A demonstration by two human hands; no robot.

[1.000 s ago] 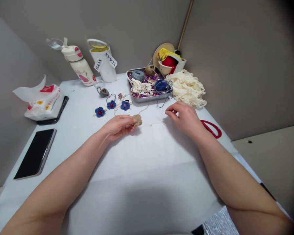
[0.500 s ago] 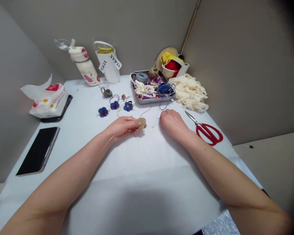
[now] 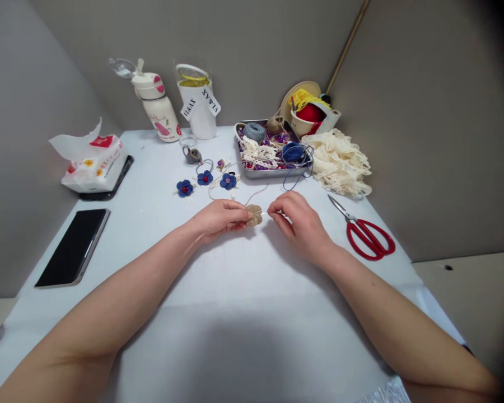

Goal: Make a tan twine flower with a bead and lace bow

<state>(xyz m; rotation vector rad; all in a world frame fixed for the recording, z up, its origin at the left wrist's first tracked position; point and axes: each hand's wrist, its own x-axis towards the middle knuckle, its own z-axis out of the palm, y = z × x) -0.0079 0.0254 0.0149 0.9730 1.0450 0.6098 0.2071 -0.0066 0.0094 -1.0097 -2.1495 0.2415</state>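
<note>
One white table [image 3: 252,313] amid grey walls [image 3: 437,129], tan flower [image 3: 256,219] above

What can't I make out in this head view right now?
Head view:
Part of the tan flower: hidden by the left hand.
What the right hand pinches: too fine.
Most of the black object: under the tissue pack.
Silvery item: cut off by bottom edge.

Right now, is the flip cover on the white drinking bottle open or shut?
Open: the clear flip cover is swung back off the white drinking bottle, leaving its spout standing exposed.
</note>
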